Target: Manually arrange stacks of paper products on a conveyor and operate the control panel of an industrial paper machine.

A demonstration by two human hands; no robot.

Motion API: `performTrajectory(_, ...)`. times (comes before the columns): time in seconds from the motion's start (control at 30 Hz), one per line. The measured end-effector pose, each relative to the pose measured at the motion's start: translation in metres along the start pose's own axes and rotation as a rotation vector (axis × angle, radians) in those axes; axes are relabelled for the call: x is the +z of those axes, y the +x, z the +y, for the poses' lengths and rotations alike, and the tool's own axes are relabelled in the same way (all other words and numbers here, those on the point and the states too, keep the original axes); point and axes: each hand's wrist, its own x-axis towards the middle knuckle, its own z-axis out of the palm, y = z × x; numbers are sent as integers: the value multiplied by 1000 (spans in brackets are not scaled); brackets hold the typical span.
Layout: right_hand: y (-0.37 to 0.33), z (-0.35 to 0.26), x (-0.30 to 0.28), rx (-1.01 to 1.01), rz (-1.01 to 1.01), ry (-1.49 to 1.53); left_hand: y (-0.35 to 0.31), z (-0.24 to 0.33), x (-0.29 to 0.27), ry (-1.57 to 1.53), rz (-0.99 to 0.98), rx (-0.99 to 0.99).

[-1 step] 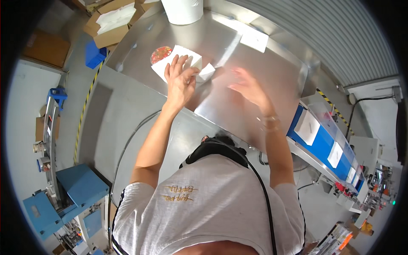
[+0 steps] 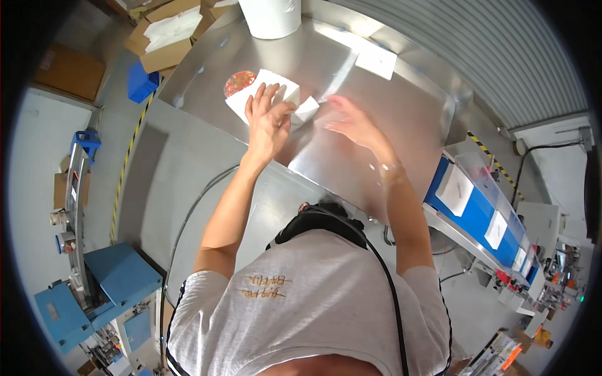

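My left hand [image 2: 268,125] rests over a white folded paper piece [image 2: 241,105] on the metal table. Its thumb and forefinger pinch together at the paper's right side, while the other fingers spread over the top. Just right of that pinch, a small white flap [image 2: 306,109] stands at an angle. Part of the paper is hidden under my fingers. A round disc with a red, speckled pattern [image 2: 238,82] shows from beneath the paper's far left edge. My right hand [image 2: 357,124], slightly blurred, hovers right of the flap with fingers stretched apart and nothing in them.
A white bucket [image 2: 271,19] stands at the table's far edge, and a flat white piece [image 2: 376,61] lies far right. At right, a blue conveyor belt [image 2: 471,210] carries several white pieces. A cardboard box [image 2: 164,59] sits beyond the table's left end.
My right hand has moved left, closer to the white flap. My left hand and the paper stay nearly in place; the whole view has shifted slightly.
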Motion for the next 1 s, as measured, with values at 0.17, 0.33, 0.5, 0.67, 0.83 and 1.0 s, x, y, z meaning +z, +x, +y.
performTrajectory(0.17, 48, 5, 19, 15, -234, -15, 7, -10, -17, 65, -62, -38)
performTrajectory(0.33, 34, 20, 21, 118, -183, 215, 20, -41, -35, 224, -205, -56)
performTrajectory(0.5, 35, 13, 27, 63, -111, 200, 32, -39, -42, 234, -384, -135)
performTrajectory(0.67, 15, 16, 22, 48, -28, 150, 39, -31, -46, 266, -470, -257)
performTrajectory(0.83, -33, 36, -4, 243, 204, 231, 39, -54, -39, 153, -312, -62)
performTrajectory(1.0, -129, 65, -60, 340, 617, -120, 26, 7, -18, 179, -270, -206)
